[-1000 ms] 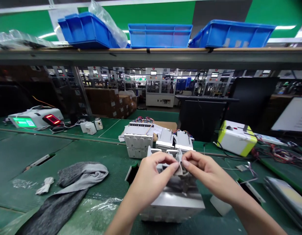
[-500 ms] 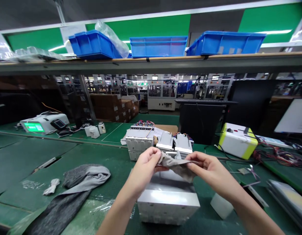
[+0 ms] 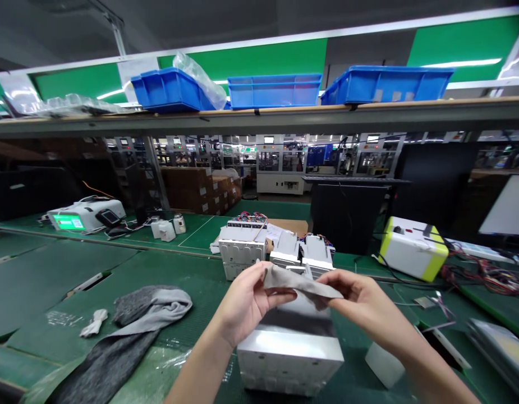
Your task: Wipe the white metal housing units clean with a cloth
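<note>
While holding a small flat grey cloth [image 3: 302,285] stretched level above the bench, pinching one end in each hand.

Hard to make out the fingertips of the left hand [image 3: 246,300], tucked behind the cloth's left corner and closed on it against the thumb; likewise the right hand [image 3: 360,300], palm turned inward, thumb and fingers nipping the right end. Hanging just over the rear of a boxy silver-white metal unit [image 3: 289,354] standing on the green bench mat [image 3: 179,269], masking part of its top edge and the lower fronts of the white terminal-block units [image 3: 242,253] behind. Forearms cut off at the bottom edge. Too blurred to read any marking on the unit.
</note>
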The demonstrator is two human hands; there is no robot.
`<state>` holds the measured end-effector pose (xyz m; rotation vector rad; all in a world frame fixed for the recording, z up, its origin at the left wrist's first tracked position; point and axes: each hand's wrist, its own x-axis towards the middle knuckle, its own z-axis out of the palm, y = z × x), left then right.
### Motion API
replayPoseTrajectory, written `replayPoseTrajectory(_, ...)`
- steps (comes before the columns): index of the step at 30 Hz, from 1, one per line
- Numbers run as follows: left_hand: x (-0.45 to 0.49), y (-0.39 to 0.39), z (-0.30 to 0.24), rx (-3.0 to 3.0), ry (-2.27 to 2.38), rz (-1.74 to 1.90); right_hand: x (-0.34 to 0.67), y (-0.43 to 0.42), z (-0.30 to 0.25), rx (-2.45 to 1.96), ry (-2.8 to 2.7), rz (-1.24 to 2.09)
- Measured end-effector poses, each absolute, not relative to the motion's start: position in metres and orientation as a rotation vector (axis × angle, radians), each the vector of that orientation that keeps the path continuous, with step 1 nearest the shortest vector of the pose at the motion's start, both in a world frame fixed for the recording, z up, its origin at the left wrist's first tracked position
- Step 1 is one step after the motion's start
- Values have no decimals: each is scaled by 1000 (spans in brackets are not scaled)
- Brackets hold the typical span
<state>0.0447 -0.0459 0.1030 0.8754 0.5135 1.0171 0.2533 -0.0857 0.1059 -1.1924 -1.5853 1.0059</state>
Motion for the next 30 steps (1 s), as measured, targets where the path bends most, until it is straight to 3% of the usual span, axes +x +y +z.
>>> replayPoseTrajectory(30,22,-46,103,1286,734,1101,288,-97,109,-1162,-1554,636)
